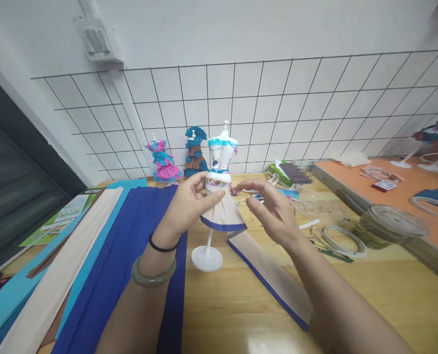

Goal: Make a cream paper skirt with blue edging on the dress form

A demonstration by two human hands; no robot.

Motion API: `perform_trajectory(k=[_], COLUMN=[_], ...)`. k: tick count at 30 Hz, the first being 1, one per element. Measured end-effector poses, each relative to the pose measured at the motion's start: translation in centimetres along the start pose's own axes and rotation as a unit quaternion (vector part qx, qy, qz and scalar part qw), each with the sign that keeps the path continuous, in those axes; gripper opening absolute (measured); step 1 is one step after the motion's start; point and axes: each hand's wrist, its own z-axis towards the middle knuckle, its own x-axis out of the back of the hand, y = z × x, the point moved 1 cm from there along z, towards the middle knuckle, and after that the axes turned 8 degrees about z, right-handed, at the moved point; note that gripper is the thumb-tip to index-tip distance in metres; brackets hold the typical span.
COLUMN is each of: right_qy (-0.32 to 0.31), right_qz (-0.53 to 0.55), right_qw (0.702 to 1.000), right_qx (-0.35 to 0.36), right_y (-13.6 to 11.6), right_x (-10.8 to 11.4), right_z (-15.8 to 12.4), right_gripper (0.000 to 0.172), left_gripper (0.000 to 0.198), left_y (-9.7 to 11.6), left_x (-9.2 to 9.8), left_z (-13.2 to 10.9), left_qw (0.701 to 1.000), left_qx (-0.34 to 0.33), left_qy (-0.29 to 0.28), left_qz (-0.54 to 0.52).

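Note:
A miniature dress form point(222, 153) stands upright on its white round base point(206, 259), its bodice white with turquoise trim. Around its lower part a cream crepe-paper strip point(222, 212) with a blue edge flares like a skirt. The strip's free end point(274, 270) trails over the table toward the front right. My left hand point(189, 204) grips the top of the strip at the form's hip, thumb pressed on the front and fingers partly hidden behind. To the right of the form, my right hand point(272, 209) hovers with fingers curved and apart, holding nothing.
Long blue point(130, 246), cream point(62, 268) and turquoise paper strips lie on the left. Two dressed miniature forms, one pink point(163, 162) and one teal and brown point(196, 155), stand by the gridded wall. At right are a cutter point(333, 251), clear tubing point(344, 241) and a round container point(391, 226).

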Motion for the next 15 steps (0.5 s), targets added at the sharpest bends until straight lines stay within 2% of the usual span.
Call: perform_trajectory(k=[1,3,6,10,15], right_qy=[-0.019,-0.080,-0.138,-0.119,-0.081], right_qz=[0.043,0.122,0.210,0.260,0.202], right_qw=[0.997,0.978,0.947,0.925,0.938], right_qx=[-0.066,-0.149,-0.200,-0.250,-0.270], right_y=[0.4,1.0,1.4,1.1,0.4], right_x=[0.2,0.4,0.3,0.1,0.4], right_z=[0.1,0.3,0.5,0.3,0.3], right_gripper=[0.022,0.027,0.032,0.028,0.029], left_gripper=[0.041,0.042,0.041,0.042,0.043], left_y=[0.2,0.4,0.6,0.6,0.4], left_x=[-0.1,-0.3,-0.5,-0.7,-0.8], left_z=[-0.1,-0.4,-0.6,-0.7,-0.4], left_qw=[1.000,0.998,0.995,0.992,0.997], left_qx=[0.000,-0.001,-0.003,-0.008,-0.024], left_qy=[-0.023,-0.061,-0.099,-0.121,-0.074], left_qz=[0.008,0.021,0.026,0.019,0.012])
